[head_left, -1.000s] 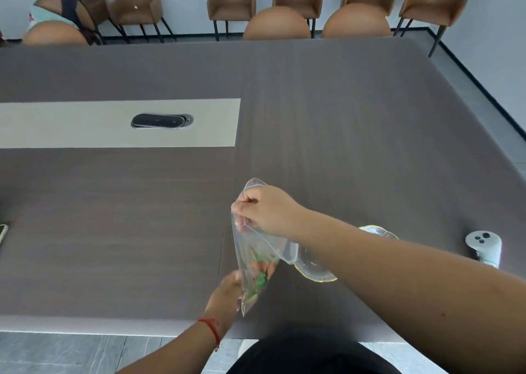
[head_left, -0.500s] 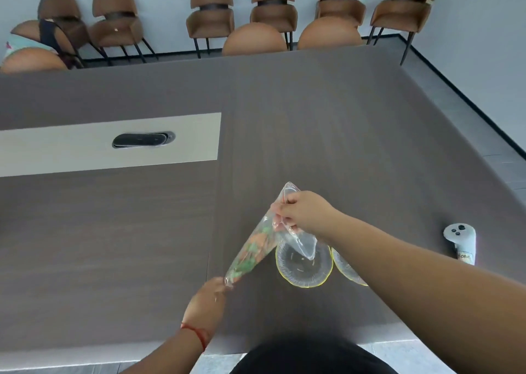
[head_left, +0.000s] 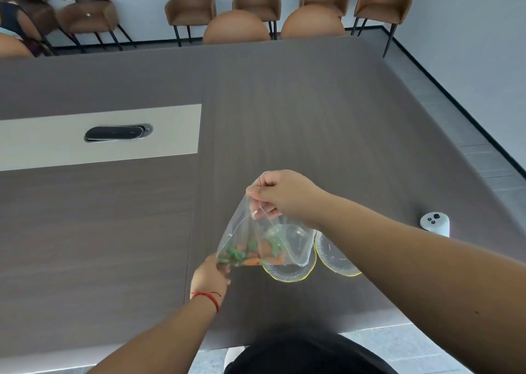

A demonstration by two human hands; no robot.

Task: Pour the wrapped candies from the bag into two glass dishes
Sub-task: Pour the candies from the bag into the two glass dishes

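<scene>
Since a moment ago the clear bag (head_left: 264, 240) has swung over the near glass dish (head_left: 287, 274), green and orange candies (head_left: 250, 255) pooled low. The right hand (head_left: 280, 195) pinches its top, the left hand (head_left: 210, 278) its bottom corner. A second dish (head_left: 333, 259) sits beside; a white controller (head_left: 435, 223) rests on the grey counter (head_left: 313, 117), chairs (head_left: 190, 6) beyond.

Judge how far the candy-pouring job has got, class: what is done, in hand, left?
Done: nothing poured; both yellow-rimmed glass dishes look empty. In hand: right hand pinches the clear plastic bag at its top, left hand grips the bottom, where the green and orange wrapped candies sit. Left: filling both.
</scene>
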